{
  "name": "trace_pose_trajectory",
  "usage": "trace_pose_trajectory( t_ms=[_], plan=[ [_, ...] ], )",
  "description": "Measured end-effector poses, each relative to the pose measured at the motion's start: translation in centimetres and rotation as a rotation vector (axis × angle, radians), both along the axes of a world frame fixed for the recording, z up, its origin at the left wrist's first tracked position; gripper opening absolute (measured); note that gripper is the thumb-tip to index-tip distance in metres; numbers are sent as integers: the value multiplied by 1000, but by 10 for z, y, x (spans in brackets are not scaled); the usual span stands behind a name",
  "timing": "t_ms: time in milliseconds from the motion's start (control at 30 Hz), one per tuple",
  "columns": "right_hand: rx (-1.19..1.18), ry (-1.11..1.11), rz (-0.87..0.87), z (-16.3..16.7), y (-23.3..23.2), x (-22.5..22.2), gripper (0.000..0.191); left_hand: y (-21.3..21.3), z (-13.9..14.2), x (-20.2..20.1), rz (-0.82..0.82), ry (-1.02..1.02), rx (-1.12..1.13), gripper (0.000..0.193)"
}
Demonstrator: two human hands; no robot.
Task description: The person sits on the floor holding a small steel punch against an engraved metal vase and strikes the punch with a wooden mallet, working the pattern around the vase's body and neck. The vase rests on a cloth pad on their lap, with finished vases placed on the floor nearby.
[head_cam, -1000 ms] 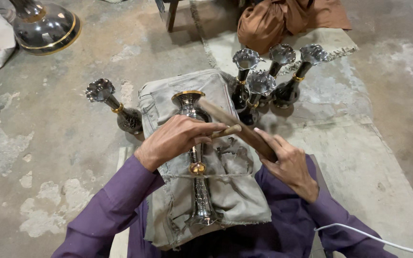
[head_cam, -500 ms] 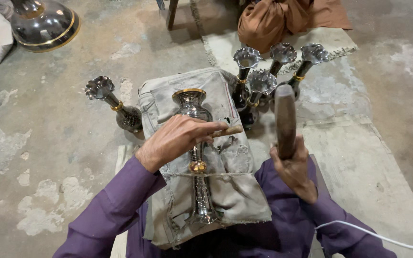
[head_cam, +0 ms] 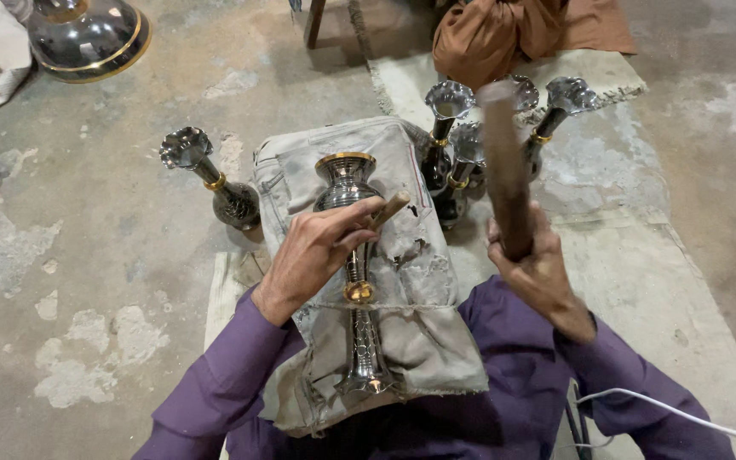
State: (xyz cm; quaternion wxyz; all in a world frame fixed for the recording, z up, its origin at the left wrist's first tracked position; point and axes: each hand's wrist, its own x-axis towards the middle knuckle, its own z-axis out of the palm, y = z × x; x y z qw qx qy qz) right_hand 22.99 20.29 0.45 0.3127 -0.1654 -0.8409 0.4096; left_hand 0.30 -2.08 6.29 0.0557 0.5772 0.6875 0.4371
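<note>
A tall silver metal vase (head_cam: 353, 255) with gold bands lies lengthwise on a grey cloth (head_cam: 411, 281) over my lap, mouth pointing away. My left hand (head_cam: 313, 251) rests on the vase's neck and pinches a short wooden punch (head_cam: 389, 209) against it. My right hand (head_cam: 534, 260) grips the lower end of a brown wooden mallet (head_cam: 504, 162), which stands raised and blurred, well clear of the vase.
Several finished dark vases (head_cam: 457, 140) with fluted rims stand beyond the cloth; another vase (head_cam: 210, 175) stands to the left. A big round metal vessel (head_cam: 87, 34) sits far left. Brown fabric (head_cam: 521, 30) lies at the top. A white cable (head_cam: 675, 413) runs at right.
My right hand has swung the mallet up from lying across the punch to a raised, upright position. My left hand and the vase have stayed put.
</note>
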Motion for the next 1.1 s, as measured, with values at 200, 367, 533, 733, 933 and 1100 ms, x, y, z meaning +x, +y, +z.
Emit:
trace_pose_trajectory(
  t_ms=[200, 367, 533, 733, 933, 1100],
  plan=[
    [458, -186, 31, 53, 11, -11, 60, -4, -29, 10, 179, -96, 90, 46],
    [637, -485, 69, 87, 13, -24, 75, -6, -51, 24, 285, -164, 305, 45],
    [920, -533, 86, 110, 19, -40, 70, -6, -57, 30, 374, -195, 376, 45],
    [850, -238, 237, 155, 13, -55, 67, -5, -61, 36, 396, -232, 431, 51],
    [1065, -307, 207, 176, -16, -71, 60, -6, -60, 35, 397, -219, 416, 51],
    [1113, -425, 165, 169, -13, -71, 59, -7, -53, 34, 422, -209, 335, 50]
  ],
)
